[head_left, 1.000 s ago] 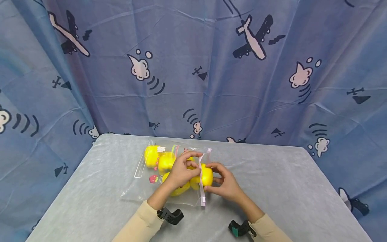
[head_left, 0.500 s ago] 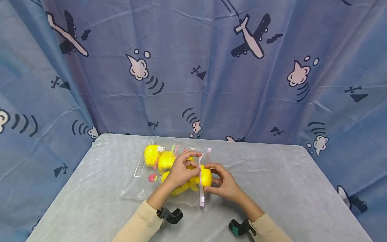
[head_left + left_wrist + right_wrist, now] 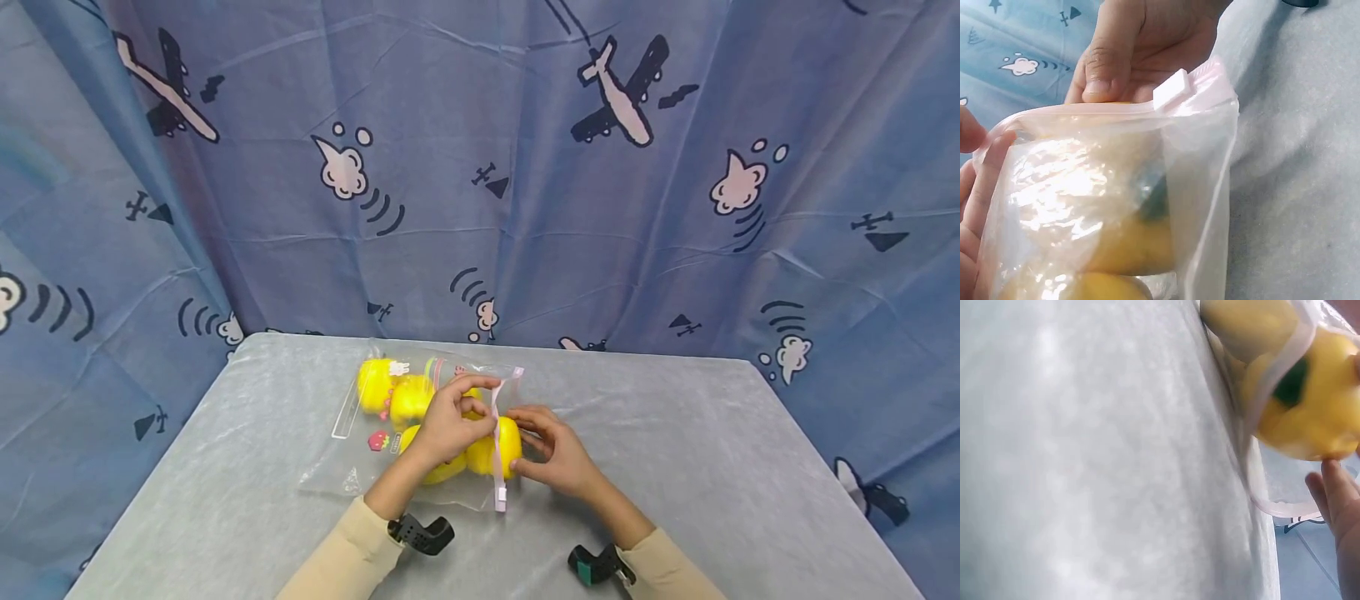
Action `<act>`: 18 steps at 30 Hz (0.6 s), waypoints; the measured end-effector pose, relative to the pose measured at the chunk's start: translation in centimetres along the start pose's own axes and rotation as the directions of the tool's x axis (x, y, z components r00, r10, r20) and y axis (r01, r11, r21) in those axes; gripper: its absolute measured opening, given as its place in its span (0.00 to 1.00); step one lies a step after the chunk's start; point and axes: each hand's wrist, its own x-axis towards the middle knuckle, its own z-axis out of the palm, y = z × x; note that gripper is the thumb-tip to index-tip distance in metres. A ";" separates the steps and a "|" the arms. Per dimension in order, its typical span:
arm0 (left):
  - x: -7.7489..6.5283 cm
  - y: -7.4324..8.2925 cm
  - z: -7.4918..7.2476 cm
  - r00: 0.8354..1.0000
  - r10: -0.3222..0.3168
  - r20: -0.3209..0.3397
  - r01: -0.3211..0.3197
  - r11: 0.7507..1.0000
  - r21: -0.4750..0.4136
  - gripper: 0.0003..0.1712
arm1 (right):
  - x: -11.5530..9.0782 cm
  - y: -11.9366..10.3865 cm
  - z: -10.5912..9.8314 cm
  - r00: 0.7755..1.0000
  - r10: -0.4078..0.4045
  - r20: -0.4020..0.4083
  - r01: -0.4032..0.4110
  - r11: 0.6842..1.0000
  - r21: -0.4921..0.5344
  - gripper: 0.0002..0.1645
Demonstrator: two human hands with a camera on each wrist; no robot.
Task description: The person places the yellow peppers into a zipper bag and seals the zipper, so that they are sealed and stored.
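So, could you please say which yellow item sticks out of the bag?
The yellow item touching the right hand, crossing the bag's pink edge; the others lie fully inside.

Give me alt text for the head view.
A left hand pinches the pink rim of a clear bag on a grey table; the right hand touches a yellow object partly outside the opening. More yellow objects lie inside; a blue curtain hangs behind.

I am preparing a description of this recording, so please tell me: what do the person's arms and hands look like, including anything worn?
Both arms wear long beige cloth sleeves. On the left wrist is a curved black device with a seemingly perforated strap; on the right wrist, a similar black device with a small green patch. The left hand and right hand wear no gloves.
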 end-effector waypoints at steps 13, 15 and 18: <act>0.0 -0.3 0.0 1.000 -0.007 -0.007 0.007 0.999 0.048 0.27 | 0.1 -0.1 0.1 0.996 0.093 -0.011 -0.093 0.995 -0.036 0.32; 0.0 -0.3 0.0 1.000 -0.010 -0.005 0.011 0.999 0.051 0.27 | 0.0 -0.1 0.1 0.994 0.107 -0.013 -0.108 0.994 -0.035 0.32; -0.1 -0.3 0.0 1.000 -0.011 -0.003 0.011 0.999 0.051 0.28 | 0.0 -0.1 0.1 0.992 0.127 -0.017 -0.127 0.992 -0.022 0.32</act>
